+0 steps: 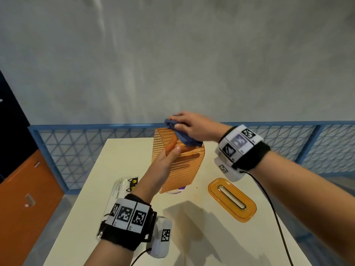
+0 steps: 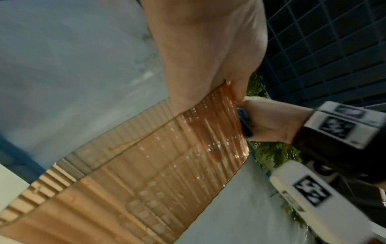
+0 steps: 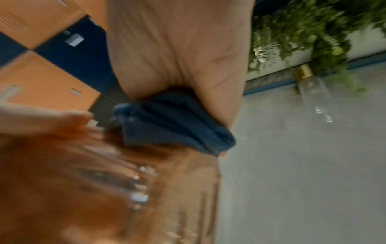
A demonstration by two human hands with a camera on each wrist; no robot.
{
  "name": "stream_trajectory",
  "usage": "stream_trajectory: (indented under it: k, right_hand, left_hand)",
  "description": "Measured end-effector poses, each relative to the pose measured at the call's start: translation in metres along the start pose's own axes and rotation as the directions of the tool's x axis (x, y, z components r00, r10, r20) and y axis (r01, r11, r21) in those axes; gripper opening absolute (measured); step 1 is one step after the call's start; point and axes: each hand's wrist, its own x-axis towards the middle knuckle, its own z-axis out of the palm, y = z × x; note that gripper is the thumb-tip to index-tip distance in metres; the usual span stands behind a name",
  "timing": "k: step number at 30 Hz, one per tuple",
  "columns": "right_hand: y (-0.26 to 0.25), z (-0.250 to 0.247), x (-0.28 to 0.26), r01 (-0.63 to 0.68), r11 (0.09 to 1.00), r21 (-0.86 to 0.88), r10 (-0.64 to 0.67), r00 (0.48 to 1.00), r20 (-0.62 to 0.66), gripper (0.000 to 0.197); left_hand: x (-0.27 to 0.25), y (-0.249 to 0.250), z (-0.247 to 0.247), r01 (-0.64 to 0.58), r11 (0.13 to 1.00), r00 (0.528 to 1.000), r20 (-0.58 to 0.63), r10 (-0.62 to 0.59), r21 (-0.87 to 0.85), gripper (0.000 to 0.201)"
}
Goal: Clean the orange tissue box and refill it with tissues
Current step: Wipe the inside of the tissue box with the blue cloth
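Note:
The orange ribbed tissue box [image 1: 182, 167] is held tilted above the white table, open end up. My left hand [image 1: 169, 153] grips its near wall, thumb outside and fingers inside; the left wrist view shows that hand [image 2: 208, 54] pinching the wet ribbed wall [image 2: 167, 165]. My right hand [image 1: 189, 124] holds a folded blue cloth [image 1: 180, 134] against the box's top rim, and the right wrist view shows the cloth [image 3: 177, 125] bunched under the palm. The orange lid [image 1: 232, 198] with its slot lies on the table to the right. A tissue pack [image 1: 123, 189] printed with a cat lies at the left.
The white table [image 1: 201, 237] carries some orange specks near the box. A blue mesh fence [image 1: 76, 150] runs behind it. Orange and dark blue lockers [image 1: 25, 189] stand at the left. A clear bottle with a gold cap [image 3: 311, 89] and green foliage appear in the right wrist view.

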Motion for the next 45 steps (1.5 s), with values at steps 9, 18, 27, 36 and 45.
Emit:
stream_trajectory:
  k: [9, 18, 27, 36, 45]
  right_hand:
    - [-0.003, 0.007, -0.005, 0.055, 0.998, 0.025, -0.053, 0.995, -0.089, 0.04]
    - [0.005, 0.041, -0.036, 0.014, 0.996, 0.089, -0.007, 0.996, -0.089, 0.039]
    - [-0.003, 0.117, -0.098, 0.183, 0.906, -0.381, -0.274, 0.941, -0.198, 0.059]
    - [0.013, 0.044, -0.044, -0.065, 0.995, -0.08, 0.049, 0.98, -0.192, 0.046]
    - [-0.006, 0.071, -0.072, 0.131, 0.99, -0.059, -0.14, 0.976, -0.169, 0.048]
  left_hand:
    - [-0.011, 0.013, 0.006, -0.073, 0.983, 0.993, 0.108, 0.055, 0.171, 0.018]
    - [-0.005, -0.01, 0.012, 0.079, 0.726, 0.992, -0.014, -0.122, -0.683, 0.036]
    - [-0.007, -0.04, 0.003, 0.305, 0.783, 0.919, -0.047, -0.391, -0.542, 0.046]
    - [-0.018, -0.021, 0.016, 0.08, 0.982, 0.997, 0.026, -0.076, -0.171, 0.037]
    - [-0.026, -0.015, 0.009, 0.102, 0.986, 0.995, 0.01, -0.101, -0.13, 0.041]
